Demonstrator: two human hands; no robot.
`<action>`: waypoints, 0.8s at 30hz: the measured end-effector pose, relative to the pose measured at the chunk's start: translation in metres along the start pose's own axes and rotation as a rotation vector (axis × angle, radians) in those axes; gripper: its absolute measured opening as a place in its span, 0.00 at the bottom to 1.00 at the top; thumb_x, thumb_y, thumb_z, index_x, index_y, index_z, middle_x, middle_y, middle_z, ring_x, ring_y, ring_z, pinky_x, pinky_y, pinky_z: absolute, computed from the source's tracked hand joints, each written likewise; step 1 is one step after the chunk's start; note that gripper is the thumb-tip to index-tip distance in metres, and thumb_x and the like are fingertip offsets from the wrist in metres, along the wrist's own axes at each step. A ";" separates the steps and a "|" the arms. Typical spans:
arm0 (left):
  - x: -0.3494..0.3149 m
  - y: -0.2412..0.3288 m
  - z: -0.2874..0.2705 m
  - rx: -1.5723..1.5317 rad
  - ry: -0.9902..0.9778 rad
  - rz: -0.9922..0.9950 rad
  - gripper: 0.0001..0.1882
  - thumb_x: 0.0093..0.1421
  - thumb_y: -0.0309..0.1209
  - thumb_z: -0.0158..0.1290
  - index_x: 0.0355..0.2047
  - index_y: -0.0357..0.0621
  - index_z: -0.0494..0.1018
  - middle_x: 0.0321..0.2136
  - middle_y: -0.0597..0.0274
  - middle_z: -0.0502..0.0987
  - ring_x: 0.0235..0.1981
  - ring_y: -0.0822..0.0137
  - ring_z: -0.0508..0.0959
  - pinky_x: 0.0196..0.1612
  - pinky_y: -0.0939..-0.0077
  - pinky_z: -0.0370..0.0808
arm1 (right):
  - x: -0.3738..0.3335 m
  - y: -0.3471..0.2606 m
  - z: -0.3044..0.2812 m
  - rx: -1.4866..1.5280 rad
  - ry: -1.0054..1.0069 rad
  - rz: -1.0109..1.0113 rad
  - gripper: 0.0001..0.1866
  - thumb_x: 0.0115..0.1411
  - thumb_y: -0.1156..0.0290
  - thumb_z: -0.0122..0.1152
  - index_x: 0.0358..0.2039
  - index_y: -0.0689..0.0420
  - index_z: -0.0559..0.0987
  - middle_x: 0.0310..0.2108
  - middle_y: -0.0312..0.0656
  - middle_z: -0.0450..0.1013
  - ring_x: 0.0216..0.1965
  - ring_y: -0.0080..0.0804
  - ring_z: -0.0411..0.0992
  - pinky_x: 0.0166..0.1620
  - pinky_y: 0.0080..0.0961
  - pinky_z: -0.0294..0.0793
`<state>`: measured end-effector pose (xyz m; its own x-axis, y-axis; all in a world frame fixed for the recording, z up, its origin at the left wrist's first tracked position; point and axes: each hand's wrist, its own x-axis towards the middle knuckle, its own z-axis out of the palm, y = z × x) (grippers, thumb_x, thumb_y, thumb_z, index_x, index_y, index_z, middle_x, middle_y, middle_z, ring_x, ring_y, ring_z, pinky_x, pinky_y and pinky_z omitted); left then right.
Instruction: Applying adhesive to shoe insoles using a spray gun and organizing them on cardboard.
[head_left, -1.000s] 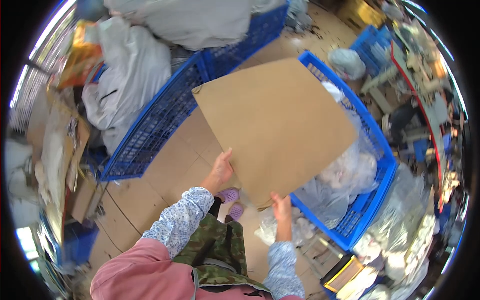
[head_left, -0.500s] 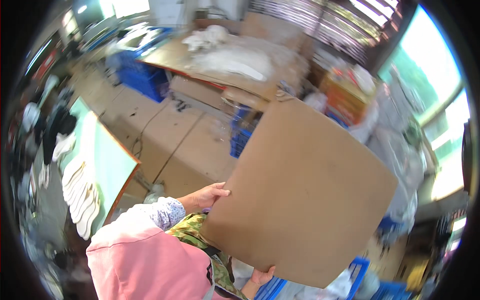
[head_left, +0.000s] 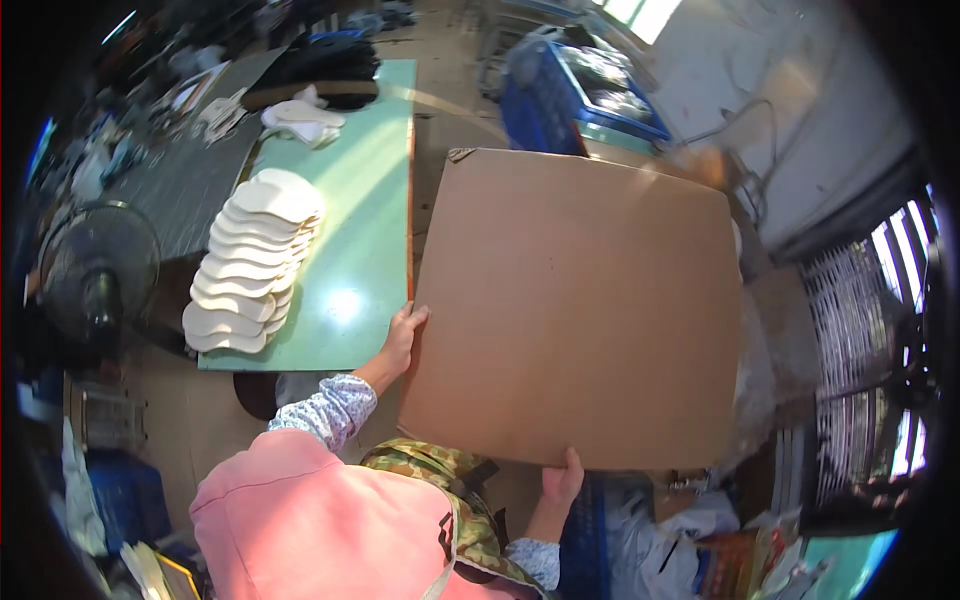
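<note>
A large, flat brown cardboard sheet (head_left: 575, 310) spans the middle of the head view, with one far corner slightly crumpled. My left hand (head_left: 402, 335) grips its left edge, thumb on top and the other fingers hidden beneath. At the near edge my right hand (head_left: 563, 480) has hold of the cardboard too, its thumb showing over the rim. Left of the sheet stands a light green table (head_left: 355, 250). On it lies an overlapping row of white insole-shaped pieces (head_left: 245, 270), and a smaller white pile (head_left: 303, 120) sits farther back.
A black heap (head_left: 320, 72) rests at the table's far end. Behind the cardboard is a blue crate (head_left: 590, 95) with plastic-wrapped contents. A standing fan (head_left: 100, 265) is at the left. Plastic bags (head_left: 650, 550) and boxes crowd the lower right.
My view has turned left, bringing the green table closer to the middle. The cardboard has turned along with me, still held in both hands.
</note>
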<state>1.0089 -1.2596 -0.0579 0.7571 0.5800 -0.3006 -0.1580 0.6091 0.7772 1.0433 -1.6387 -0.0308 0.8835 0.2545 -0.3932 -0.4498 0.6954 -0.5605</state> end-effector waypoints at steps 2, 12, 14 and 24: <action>0.028 0.008 -0.011 -0.005 0.114 0.073 0.30 0.62 0.32 0.51 0.59 0.29 0.54 0.49 0.54 0.71 0.48 0.67 0.73 0.52 0.74 0.68 | 0.063 -0.002 0.033 0.007 -0.222 0.161 0.26 0.57 0.78 0.54 0.57 0.61 0.65 0.56 0.44 0.66 0.58 0.41 0.63 0.61 0.45 0.61; 0.220 0.075 -0.032 0.521 0.582 0.356 0.31 0.58 0.31 0.52 0.57 0.22 0.59 0.50 0.46 0.72 0.49 0.61 0.73 0.54 0.74 0.67 | 0.272 0.063 0.120 0.072 -0.356 0.680 0.20 0.56 0.74 0.58 0.50 0.58 0.70 0.49 0.43 0.70 0.52 0.40 0.67 0.58 0.42 0.64; 0.246 0.092 -0.038 0.618 0.458 0.310 0.29 0.59 0.31 0.52 0.56 0.23 0.60 0.49 0.46 0.73 0.49 0.63 0.74 0.54 0.75 0.68 | 0.294 0.056 0.128 0.070 -0.242 0.715 0.20 0.56 0.73 0.59 0.50 0.58 0.70 0.49 0.44 0.70 0.52 0.40 0.66 0.57 0.42 0.64; 0.359 0.106 -0.066 1.087 0.735 0.418 0.23 0.61 0.34 0.48 0.51 0.27 0.68 0.45 0.44 0.76 0.48 0.57 0.76 0.53 0.70 0.69 | 0.392 0.045 0.143 0.113 -0.058 0.726 0.15 0.58 0.68 0.58 0.46 0.52 0.73 0.47 0.35 0.72 0.50 0.33 0.67 0.53 0.36 0.67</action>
<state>1.2222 -0.9508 -0.1200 0.2161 0.9708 0.1040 0.5394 -0.2075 0.8161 1.3884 -1.4118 -0.1058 0.3755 0.7097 -0.5961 -0.9105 0.4026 -0.0942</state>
